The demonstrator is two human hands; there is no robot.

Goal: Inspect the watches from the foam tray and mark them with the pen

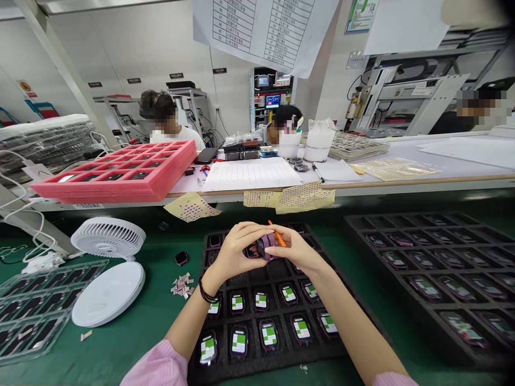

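Note:
Above a black foam tray [245, 370] I hold a small purple smartwatch [266, 245] between both hands. My left hand [237, 249] is closed around its left side, thumb below and fingers over the top. My right hand [295, 247] grips a thin orange stick-shaped tool [277, 234], and its thumb presses against the watch's right side. The tool's lower end lies close to the watch; whether it touches cannot be made out. Smartwatches with green-and-white screens, such as one near the front [269, 335], sit in the tray's compartments below my forearms.
A second black tray [386, 279] of watches stands to the right. On the left are a white fan [108, 295], clear plastic trays [52, 332], a loose watch [181, 258] and small paper strips [183, 285]. A raised shelf carries a pink foam tray [161, 185]. People sit beyond.

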